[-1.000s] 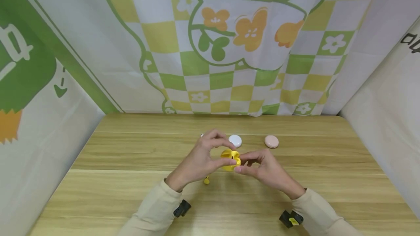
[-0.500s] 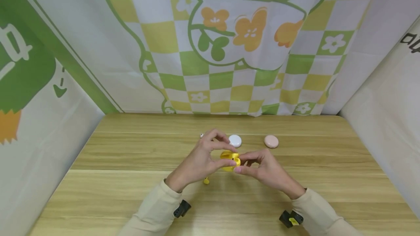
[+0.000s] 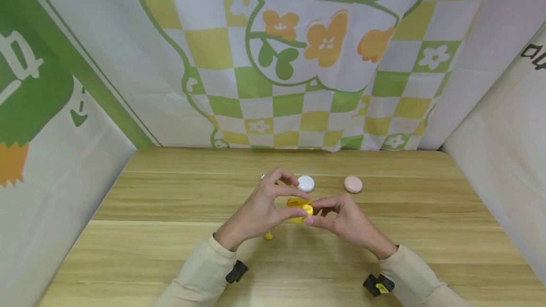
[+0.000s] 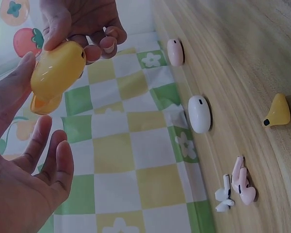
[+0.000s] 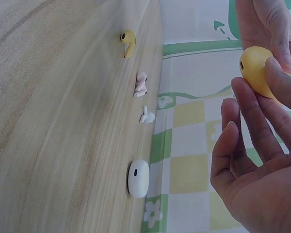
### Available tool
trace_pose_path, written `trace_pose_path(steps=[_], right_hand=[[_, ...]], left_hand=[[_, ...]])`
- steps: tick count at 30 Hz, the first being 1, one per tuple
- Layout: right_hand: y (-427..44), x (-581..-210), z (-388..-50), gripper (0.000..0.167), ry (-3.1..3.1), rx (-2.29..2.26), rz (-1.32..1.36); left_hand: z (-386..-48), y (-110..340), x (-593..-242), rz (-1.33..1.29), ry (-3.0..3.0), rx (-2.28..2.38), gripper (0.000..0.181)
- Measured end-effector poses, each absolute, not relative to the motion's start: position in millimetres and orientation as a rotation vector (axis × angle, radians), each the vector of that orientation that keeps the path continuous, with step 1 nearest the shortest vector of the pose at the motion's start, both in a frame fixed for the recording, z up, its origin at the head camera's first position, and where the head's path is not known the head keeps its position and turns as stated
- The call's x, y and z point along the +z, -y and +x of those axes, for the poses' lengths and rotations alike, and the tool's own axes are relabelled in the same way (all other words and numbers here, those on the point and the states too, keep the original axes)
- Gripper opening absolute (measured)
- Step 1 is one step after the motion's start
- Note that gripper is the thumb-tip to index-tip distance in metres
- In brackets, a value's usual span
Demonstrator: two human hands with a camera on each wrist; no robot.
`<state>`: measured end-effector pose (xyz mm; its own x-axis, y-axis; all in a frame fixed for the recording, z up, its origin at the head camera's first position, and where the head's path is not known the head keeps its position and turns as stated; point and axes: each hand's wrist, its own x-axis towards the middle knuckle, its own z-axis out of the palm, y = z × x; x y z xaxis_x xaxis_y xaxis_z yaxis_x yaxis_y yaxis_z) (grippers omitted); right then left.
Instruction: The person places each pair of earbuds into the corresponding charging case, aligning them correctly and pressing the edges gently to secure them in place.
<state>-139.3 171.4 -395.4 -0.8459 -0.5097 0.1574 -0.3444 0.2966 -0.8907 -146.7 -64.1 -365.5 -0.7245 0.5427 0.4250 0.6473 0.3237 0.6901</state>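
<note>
Jointly, the left hand (image 3: pixel 269 206) and right hand (image 3: pixel 344 221) grasped a yellow earbud case (image 4: pixel 59 72), partly open, above the tabletop (image 3: pixel 426 231). A yellow earbud (image 4: pixel 280 110) lay near the left hand; white case (image 3: pixel 305 184) and pink case (image 3: pixel 353 184) sat farther back, apart.

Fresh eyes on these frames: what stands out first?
Probably the bright yellow case, held between the left hand and right hand above the table. The bold checked cloth, hanging beyond the table's far edge, competes. Next, the white case and pink case lying past the hands.
</note>
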Motion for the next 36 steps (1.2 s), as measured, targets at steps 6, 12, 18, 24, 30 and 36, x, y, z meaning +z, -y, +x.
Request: trace_pose_path(steps=[6, 12, 18, 24, 30, 36], right_hand=[[-171.6, -394.2, -138.3, 0.019, -2.402, -1.583, -0.776], [-172.4, -396.2, -138.6, 0.02, -2.414, -1.593, -0.775], [-174.3, -396.3, -138.8, 0.02, -2.419, -1.609, -0.775], [-175.8, -396.0, -138.7, 0.021, -2.427, -1.61, -0.754], [-177.3, -396.1, -138.5, 0.021, -2.436, -1.603, -0.737], [-178.3, -395.9, -137.6, 0.021, -2.45, -1.589, -0.733]], left_hand=[[-147.0, 67.3, -364.3, -1.109, 2.426, -1.434, 0.025], [-149.9, 76.0, -365.0, -1.049, 2.422, -1.447, 0.025], [-151.5, 86.6, -370.3, -0.939, 2.453, -1.448, 0.027], [-152.2, 93.9, -378.7, -0.859, 2.525, -1.439, 0.027], [-154.1, 99.1, -393.0, -0.79, 2.655, -1.419, 0.026], [-154.5, 101.6, -407.1, -0.755, 2.749, -1.361, 0.024]])
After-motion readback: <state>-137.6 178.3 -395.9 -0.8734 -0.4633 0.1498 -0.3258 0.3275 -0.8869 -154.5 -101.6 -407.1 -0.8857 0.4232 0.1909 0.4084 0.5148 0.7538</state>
